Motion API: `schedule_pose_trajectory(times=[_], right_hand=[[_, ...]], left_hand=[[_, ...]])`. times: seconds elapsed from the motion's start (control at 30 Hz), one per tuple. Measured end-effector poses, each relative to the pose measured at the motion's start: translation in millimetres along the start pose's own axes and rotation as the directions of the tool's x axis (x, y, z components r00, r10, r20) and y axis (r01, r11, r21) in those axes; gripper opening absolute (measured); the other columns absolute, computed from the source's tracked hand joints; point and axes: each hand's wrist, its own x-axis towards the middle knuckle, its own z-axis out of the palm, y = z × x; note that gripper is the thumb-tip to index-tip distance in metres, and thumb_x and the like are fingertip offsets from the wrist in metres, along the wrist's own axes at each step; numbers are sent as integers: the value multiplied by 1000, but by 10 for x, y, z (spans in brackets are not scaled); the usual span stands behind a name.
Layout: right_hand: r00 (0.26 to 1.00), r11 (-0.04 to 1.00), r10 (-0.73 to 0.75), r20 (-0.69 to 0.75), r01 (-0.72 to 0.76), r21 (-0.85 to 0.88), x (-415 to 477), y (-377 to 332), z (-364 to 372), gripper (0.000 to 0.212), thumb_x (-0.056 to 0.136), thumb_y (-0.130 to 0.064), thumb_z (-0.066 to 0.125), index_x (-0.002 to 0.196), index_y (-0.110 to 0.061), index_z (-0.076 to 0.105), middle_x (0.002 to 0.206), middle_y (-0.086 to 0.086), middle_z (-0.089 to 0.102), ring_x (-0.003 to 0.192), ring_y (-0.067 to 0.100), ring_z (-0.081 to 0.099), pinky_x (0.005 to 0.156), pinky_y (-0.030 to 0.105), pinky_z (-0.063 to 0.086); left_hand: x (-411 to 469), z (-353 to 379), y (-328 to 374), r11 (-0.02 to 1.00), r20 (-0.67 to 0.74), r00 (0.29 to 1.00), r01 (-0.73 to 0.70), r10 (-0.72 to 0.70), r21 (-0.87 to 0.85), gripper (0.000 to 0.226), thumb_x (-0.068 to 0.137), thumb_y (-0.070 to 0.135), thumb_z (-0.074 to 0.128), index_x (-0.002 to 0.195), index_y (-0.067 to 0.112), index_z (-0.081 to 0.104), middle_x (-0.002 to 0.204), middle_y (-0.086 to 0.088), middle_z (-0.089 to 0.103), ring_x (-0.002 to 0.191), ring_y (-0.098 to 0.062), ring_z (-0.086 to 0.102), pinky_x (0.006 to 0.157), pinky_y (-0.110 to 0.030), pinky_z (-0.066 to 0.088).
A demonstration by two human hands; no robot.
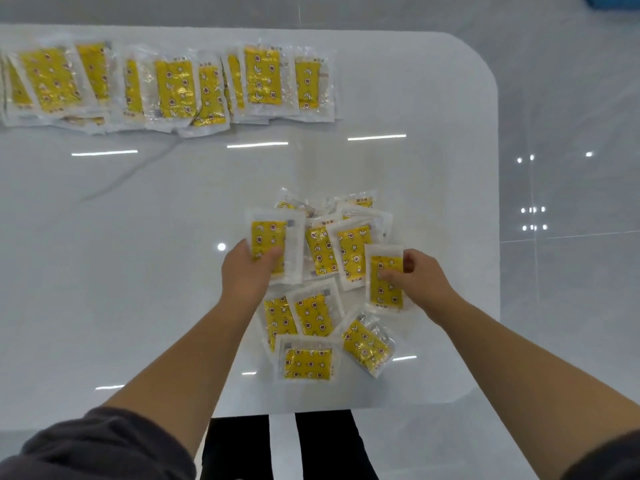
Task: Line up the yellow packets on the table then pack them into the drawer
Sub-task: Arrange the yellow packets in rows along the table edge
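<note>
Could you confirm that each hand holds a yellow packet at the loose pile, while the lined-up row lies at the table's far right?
Not quite: in the head view the lined-up row lies at the far left of the table, not right. The left hand and right hand do each hold a yellow packet at the loose pile.

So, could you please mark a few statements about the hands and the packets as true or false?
1. The left hand grips a yellow packet. True.
2. The right hand is empty. False: its fingers pinch a second packet.
3. The row of packets lies along the table's near edge. False: it lies along the far edge of the white table.
4. A loose pile of packets lies beside the hands. True.
5. An open drawer is in view. False: none shows.
</note>
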Motion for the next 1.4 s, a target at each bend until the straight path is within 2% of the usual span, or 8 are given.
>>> schedule_pose_trajectory(times=[0.13,0.37,0.5,0.73,0.93,1.03,1.2,1.4], right_hand=[[1000,989,-14,25,10,147,60,-174,72,30,78,-9,78,101,-15,61,100,4,69,89,17,68,81,35,57],[966,1000,-27,-258,27,0,263,-248,391,28,78,-26,78,98,-18,60,100,1,63,82,12,63,64,22,49],[952,997,-39,-302,16,-76,197,-255,462,26,80,-28,75,94,-20,56,95,-1,62,84,16,63,76,36,54],[920,974,-96,-380,10,-224,3,-393,461,19,85,-23,68,88,-18,50,79,-4,56,77,21,59,69,37,51],[879,953,-171,-446,33,-300,-126,-616,546,19,86,-18,67,91,-16,48,95,1,51,78,19,51,67,31,40],[890,974,-159,-426,72,-212,-253,-797,745,18,88,-17,66,95,-15,49,84,-5,50,74,18,53,63,32,48],[919,996,-88,-385,74,-49,-485,-1245,1328,22,85,-17,68,93,-13,48,78,-3,50,60,11,47,46,18,38],[952,956,-2,-307,92,280,-641,-1937,2337,26,78,-14,74,86,-18,49,89,9,62,72,22,59,73,47,56]], left_hand=[[-59,296,86,1000,147,989,13,-15,19,9,88,27,68,89,33,62,87,9,67,83,-13,65,75,-29,50],[-24,701,163,998,-43,998,52,-51,34,26,90,23,63,114,13,61,100,1,62,91,-18,60,75,-26,41],[-40,633,181,999,-19,1000,9,-9,37,33,91,24,63,122,15,60,101,3,65,84,-11,60,76,-25,46],[23,241,136,999,48,999,-15,14,33,10,89,27,65,97,25,60,81,15,60,72,3,56,56,-13,38],[236,-279,-30,1000,94,995,-13,13,0,12,87,26,68,98,22,63,92,6,67,86,-12,65,76,-29,52],[322,-610,-115,996,130,992,7,5,-91,11,86,22,69,95,25,63,91,7,68,85,-11,66,76,-29,52],[480,-1430,-261,988,200,980,19,12,-150,12,87,15,67,96,22,64,87,9,67,79,-7,64,62,-19,47],[834,-2696,-456,991,198,980,12,15,-134,12,87,12,67,91,23,65,90,5,70,82,-11,67,69,-25,52]])
